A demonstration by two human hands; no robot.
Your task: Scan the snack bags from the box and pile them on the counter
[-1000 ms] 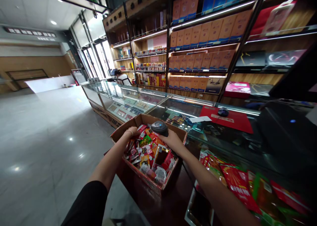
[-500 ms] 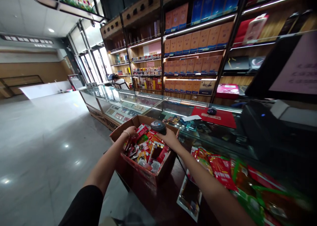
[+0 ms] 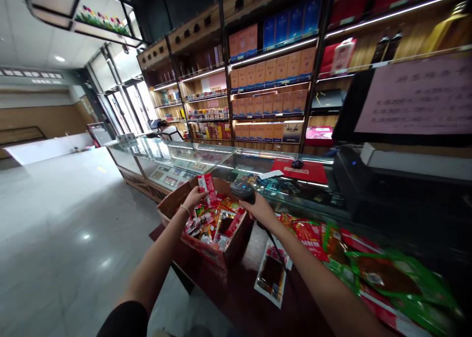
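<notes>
My left hand (image 3: 194,198) is closed on a red snack packet (image 3: 208,189), held upright above the far left part of a cardboard box (image 3: 206,251). My right hand (image 3: 261,210) grips a black barcode scanner (image 3: 242,189) at the box's right side, its head facing toward the packet. From the scanner a dark cable hangs down along my forearm. Inside the box lie many small packets (image 3: 206,229), mostly red, with some clear wrapped pieces. On the dark red table beside the box rests a silver-edged packet with dark contents (image 3: 272,275).
Red and green snack bags (image 3: 387,273) are heaped on the right. Behind the box runs a glass display counter (image 3: 199,152) with a red mat (image 3: 309,172) and a black mouse (image 3: 297,164). A monitor bearing a pink paper sheet (image 3: 416,98) stands at right. Stocked shelves line the wall.
My left hand has risen from among the packets, lifting a red one into view. The scanner has shifted slightly right with my right hand. The whole view has turned a little to the right.
</notes>
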